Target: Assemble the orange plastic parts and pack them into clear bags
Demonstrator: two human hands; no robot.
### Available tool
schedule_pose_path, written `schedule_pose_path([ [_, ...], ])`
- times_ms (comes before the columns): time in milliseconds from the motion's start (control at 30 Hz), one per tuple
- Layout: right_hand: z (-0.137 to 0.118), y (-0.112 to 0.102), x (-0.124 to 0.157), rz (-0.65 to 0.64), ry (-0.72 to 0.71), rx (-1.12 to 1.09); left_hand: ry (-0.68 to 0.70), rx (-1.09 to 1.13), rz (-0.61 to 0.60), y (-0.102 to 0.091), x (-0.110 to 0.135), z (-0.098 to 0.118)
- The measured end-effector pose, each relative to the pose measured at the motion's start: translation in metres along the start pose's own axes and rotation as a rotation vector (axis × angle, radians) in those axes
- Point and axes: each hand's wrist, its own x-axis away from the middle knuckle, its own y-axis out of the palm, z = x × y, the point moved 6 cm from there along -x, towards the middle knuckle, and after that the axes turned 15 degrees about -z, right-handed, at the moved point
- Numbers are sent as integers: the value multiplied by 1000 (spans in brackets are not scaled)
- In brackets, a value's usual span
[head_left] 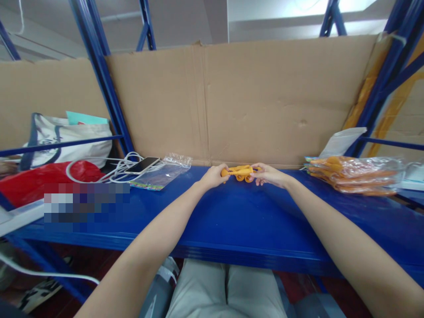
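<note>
An orange-yellow plastic piece [241,170], long and narrow with round, wheel-like parts on its underside, is held just above the far part of the blue shelf top [245,216]. My left hand [213,176] is closed around its left end. At the right end, my right hand [269,175] grips it between thumb and fingers, with the other fingers curled below. The fingertips partly cover both ends, and its exact kind is too small to make out.
To the left are an empty clear plastic bag [165,171], a phone [143,164], a tangled white cable [114,172], and a red bag [56,179]. Plastic-wrapped orange packets [351,174] are stacked on the right. A cardboard panel [258,101] stands behind, between blue posts.
</note>
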Motion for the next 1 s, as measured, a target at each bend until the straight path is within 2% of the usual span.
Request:
schedule_pose_path([
  [133,2,0,-1,-12,-43,24,-2,16,9,0,0,-1],
  [267,8,4,-2,-67,8,7,10,16,-6,2,0,-2],
  [500,6,5,-2,-22,38,13,18,-4,4,1,1,0],
  [667,8,6,2,-53,81,-30,22,-24,-23,2,1,2],
  [1000,11,-3,1,-54,0,-51,22,-53,-19,3,2,3],
])
